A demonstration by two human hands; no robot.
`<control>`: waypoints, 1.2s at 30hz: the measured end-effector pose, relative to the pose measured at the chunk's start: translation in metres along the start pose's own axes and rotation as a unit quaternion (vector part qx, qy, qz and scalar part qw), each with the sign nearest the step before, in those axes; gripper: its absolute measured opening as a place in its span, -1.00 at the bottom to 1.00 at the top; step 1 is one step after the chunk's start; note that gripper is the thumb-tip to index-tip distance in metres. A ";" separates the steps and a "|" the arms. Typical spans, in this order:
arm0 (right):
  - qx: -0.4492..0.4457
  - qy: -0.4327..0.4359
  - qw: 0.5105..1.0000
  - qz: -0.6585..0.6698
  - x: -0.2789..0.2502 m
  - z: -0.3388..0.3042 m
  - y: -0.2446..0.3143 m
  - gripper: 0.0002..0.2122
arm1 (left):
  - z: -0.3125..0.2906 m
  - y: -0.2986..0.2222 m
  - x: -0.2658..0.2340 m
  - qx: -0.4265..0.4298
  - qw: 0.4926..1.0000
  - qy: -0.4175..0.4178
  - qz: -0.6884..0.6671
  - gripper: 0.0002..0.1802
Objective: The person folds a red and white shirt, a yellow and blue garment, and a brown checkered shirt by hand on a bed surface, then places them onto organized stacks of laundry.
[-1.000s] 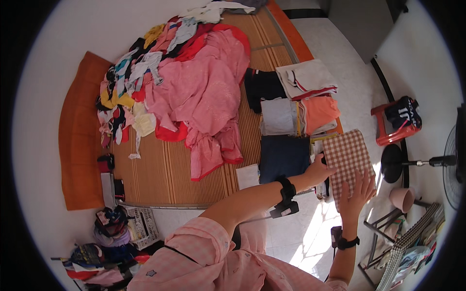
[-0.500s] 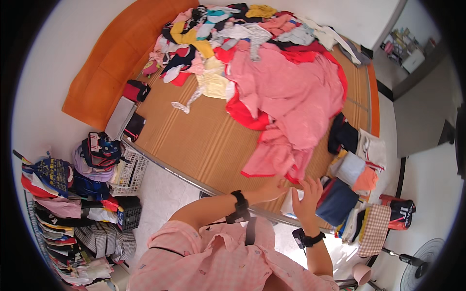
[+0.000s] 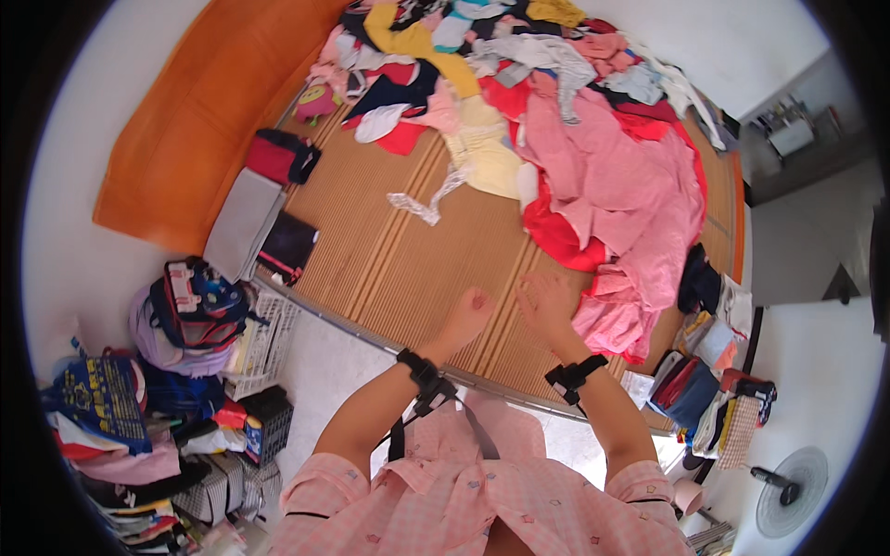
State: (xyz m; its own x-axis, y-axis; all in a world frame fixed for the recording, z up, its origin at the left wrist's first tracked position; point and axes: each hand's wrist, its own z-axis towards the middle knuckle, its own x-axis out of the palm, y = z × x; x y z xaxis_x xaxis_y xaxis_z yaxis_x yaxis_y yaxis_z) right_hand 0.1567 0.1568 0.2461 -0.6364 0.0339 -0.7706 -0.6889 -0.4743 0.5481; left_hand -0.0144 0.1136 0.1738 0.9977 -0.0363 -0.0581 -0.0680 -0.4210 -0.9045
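Hands, left hand (image 3: 466,313) and right hand (image 3: 547,306), spread empty over ribbed woven mat (image 3: 408,269).

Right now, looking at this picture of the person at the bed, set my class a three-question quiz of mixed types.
1. True or false: the left hand is holding a garment.
2. Which lies nearest the right hand? A) the pink garment B) the grey folded cloth C) the standing fan
3. Fill in: the clothes pile lies on a woven ____ mat.

Key:
1. False; both hands are open and empty above the mat.
2. A
3. Brown (straw-coloured)
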 end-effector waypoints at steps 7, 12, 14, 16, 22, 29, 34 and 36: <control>-0.020 0.022 1.000 0.006 0.083 0.068 -0.010 -0.87 | 0.025 -0.042 -0.062 0.006 0.996 -0.080 0.029 -0.80; -0.032 0.004 0.999 0.039 0.159 0.146 0.008 -0.89 | 0.072 -0.046 -0.159 0.031 0.986 -0.115 0.113 -0.77; -0.020 0.015 0.999 0.037 0.188 0.176 0.009 -0.88 | 0.103 -0.041 -0.192 0.048 0.983 -0.126 0.127 -0.78; 0.020 0.043 0.999 0.001 0.221 0.205 -0.002 -0.90 | 0.139 -0.040 -0.219 -0.002 0.990 -0.109 0.094 -0.77; 0.096 0.045 0.994 -0.034 0.310 0.308 -0.021 -0.91 | 0.280 -0.041 -0.307 0.070 0.966 -0.064 0.239 -0.70; 0.160 0.020 0.987 0.005 0.419 0.339 -0.036 -0.73 | 0.433 0.019 -0.371 0.225 0.877 -0.069 0.419 -0.57; 0.187 0.009 0.981 0.051 0.440 0.368 -0.065 -0.67 | 0.487 0.005 -0.375 0.229 0.831 -0.122 0.491 -0.40; 0.207 0.018 0.975 0.073 0.452 0.374 -0.073 -0.66 | 0.506 0.010 -0.373 0.266 0.799 -0.150 0.518 -0.30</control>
State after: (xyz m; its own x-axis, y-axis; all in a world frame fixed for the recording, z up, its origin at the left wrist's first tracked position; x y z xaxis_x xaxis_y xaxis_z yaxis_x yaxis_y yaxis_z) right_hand -0.2103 0.5357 -0.0205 -0.7307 -0.0410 -0.6815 -0.6779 -0.0750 0.7313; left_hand -0.3830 0.5814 -0.0272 0.3714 0.1357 -0.9185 -0.9248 0.1415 -0.3531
